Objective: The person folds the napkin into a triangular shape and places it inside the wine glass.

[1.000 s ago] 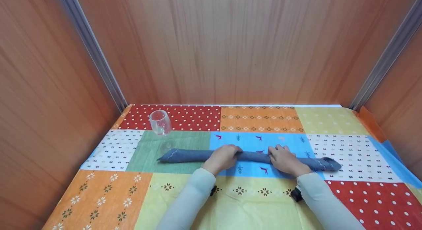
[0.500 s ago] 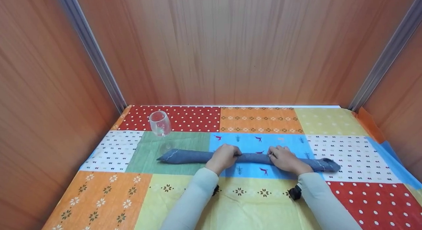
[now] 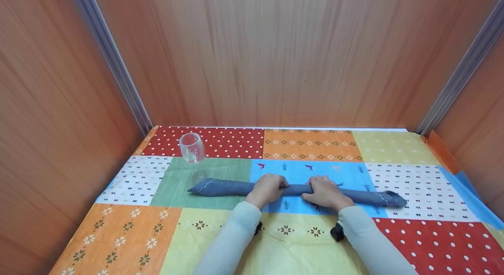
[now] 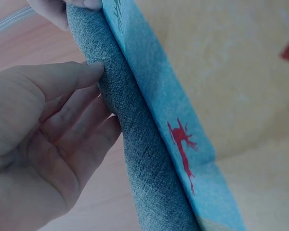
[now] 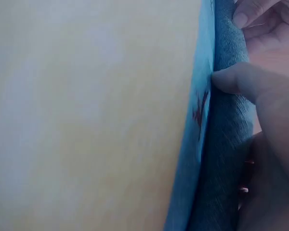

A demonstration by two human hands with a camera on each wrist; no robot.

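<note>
A grey-blue cloth napkin (image 3: 226,187), rolled into a long tube, lies crosswise on the table; pale stitching shows at both pointed ends. My left hand (image 3: 267,190) pinches the roll left of its middle. In the left wrist view its thumb (image 4: 89,74) presses on the cloth and the other fingers bend behind it. Close by on the right, my right hand (image 3: 325,191) grips the same roll. The right wrist view has that thumb (image 5: 233,78) laid across the near side of the tube, the fingers partly hidden beyond it.
A clear stemmed glass (image 3: 192,148) stands at the back left, its base close behind the napkin's left end. The patchwork tablecloth (image 3: 130,243) covers the table. Wood-grain panels (image 3: 275,62) rise at the back and both sides.
My right hand has slid left along the roll, nearer to the left hand, and its thumb now shows spread on the near side. The left hand has stayed almost in place.
</note>
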